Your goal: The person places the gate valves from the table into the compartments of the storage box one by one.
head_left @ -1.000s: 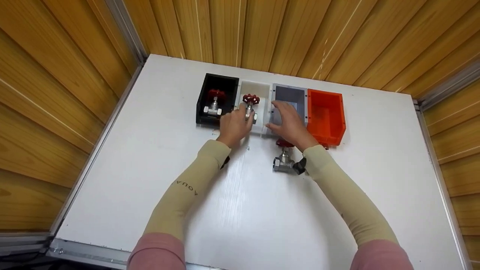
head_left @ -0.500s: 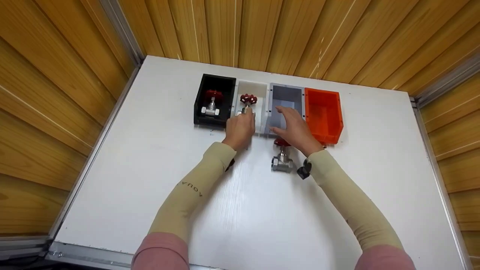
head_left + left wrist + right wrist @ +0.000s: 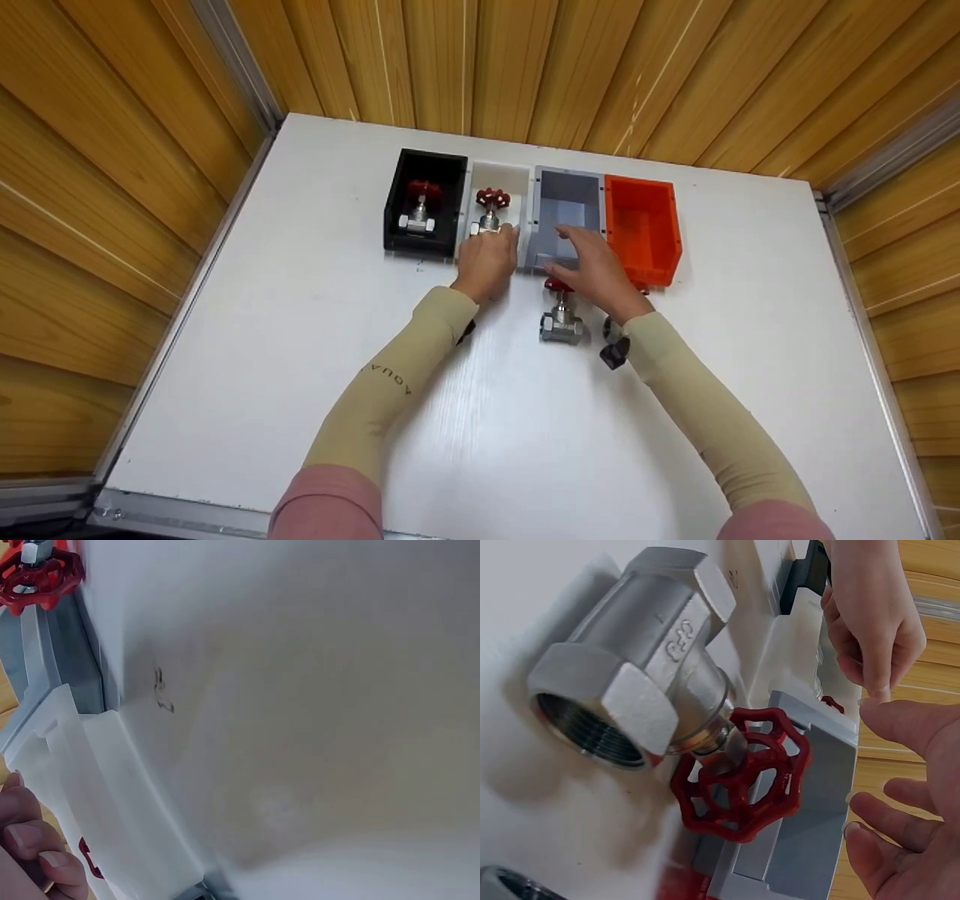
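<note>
My left hand [image 3: 486,261] hovers at the front of the white bin [image 3: 525,180], fingers loosely curled and nothing seen in them. Just beyond its knuckles, a steel gate valve [image 3: 489,220] with a red handwheel stands in that bin, its lower part hidden by the hand. My right hand [image 3: 600,270] is over the front of the grey bin [image 3: 570,184], thumb and fingers spread apart and holding nothing. Below it, another gate valve [image 3: 561,322] lies on the table; its red handwheel [image 3: 742,772] shows large in the right wrist view.
A black bin [image 3: 435,161] at the row's left holds a gate valve [image 3: 418,217]. At the right end is an orange bin [image 3: 652,217]. Partly behind my right wrist is one more valve [image 3: 514,886]. Wood-patterned walls [image 3: 495,67] enclose the white table [image 3: 300,262].
My left hand has drawn back from the valve in the white bin, moving right and toward me. My right hand has shifted slightly right and toward me, still spread.
</note>
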A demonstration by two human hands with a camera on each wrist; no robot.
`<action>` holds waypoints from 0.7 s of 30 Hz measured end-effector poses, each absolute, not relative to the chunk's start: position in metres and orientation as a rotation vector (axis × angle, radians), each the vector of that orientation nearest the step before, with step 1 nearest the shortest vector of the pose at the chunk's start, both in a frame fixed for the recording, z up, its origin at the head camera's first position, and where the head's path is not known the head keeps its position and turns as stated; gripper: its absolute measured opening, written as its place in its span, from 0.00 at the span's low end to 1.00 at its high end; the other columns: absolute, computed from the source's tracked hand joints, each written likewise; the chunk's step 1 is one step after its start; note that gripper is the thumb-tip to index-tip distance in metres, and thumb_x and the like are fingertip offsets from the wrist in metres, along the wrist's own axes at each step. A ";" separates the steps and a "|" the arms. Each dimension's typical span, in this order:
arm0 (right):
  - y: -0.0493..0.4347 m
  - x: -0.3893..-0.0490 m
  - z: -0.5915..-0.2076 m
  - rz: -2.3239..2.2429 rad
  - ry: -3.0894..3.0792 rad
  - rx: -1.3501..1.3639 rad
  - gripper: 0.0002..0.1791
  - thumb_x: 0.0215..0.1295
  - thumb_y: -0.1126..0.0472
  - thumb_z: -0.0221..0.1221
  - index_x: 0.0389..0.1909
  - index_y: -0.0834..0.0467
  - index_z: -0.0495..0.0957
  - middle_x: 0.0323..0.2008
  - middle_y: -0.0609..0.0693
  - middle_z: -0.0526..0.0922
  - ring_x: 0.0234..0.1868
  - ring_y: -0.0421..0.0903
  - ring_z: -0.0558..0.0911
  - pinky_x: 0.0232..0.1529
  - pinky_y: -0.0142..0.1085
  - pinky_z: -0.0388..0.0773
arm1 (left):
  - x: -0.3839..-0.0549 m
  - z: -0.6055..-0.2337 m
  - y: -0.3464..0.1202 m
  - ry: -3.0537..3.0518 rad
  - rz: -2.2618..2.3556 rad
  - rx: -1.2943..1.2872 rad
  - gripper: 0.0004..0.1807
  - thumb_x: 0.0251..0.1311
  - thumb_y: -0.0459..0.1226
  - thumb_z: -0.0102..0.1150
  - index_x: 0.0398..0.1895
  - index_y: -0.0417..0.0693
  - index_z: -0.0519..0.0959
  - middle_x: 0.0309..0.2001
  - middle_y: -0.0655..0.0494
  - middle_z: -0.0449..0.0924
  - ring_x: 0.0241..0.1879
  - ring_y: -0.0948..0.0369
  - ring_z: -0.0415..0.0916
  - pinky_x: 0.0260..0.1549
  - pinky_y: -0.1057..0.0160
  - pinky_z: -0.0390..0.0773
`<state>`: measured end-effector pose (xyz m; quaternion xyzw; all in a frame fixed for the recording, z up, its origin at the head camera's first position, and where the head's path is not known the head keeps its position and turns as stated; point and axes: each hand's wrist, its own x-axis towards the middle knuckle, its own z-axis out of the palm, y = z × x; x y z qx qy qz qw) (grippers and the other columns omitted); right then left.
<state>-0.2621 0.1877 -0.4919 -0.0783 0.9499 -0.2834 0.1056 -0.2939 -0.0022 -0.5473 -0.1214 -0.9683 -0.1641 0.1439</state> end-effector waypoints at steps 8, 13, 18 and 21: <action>0.197 -0.255 -0.497 -0.806 2.789 -0.198 0.40 0.61 0.48 0.65 0.72 0.46 0.58 0.68 0.50 0.66 0.70 0.53 0.63 0.67 0.55 0.65 | -0.292 -0.546 0.005 -2.860 -0.522 -0.328 0.26 0.74 0.56 0.31 0.36 0.48 0.74 0.23 0.48 0.82 0.24 0.51 0.81 0.22 0.52 0.76; 0.202 -0.250 -0.497 -0.798 2.780 -0.192 0.41 0.59 0.48 0.66 0.72 0.45 0.59 0.69 0.50 0.65 0.69 0.53 0.64 0.66 0.54 0.66 | -0.291 -0.546 0.008 -2.887 -0.532 -0.331 0.27 0.73 0.58 0.29 0.38 0.49 0.73 0.22 0.51 0.80 0.22 0.53 0.78 0.21 0.54 0.75; 0.205 -0.244 -0.498 -0.791 2.770 -0.212 0.40 0.59 0.47 0.66 0.71 0.44 0.59 0.69 0.49 0.65 0.68 0.52 0.65 0.65 0.54 0.67 | -0.291 -0.547 0.011 -2.870 -0.532 -0.334 0.27 0.72 0.59 0.33 0.39 0.49 0.74 0.23 0.51 0.81 0.22 0.52 0.79 0.22 0.53 0.76; 0.206 -0.240 -0.500 -0.806 2.777 -0.229 0.39 0.58 0.47 0.67 0.70 0.45 0.61 0.68 0.49 0.66 0.67 0.51 0.67 0.65 0.53 0.67 | -0.292 -0.547 0.013 -2.870 -0.535 -0.336 0.27 0.71 0.60 0.35 0.39 0.49 0.74 0.24 0.50 0.82 0.23 0.51 0.80 0.22 0.53 0.76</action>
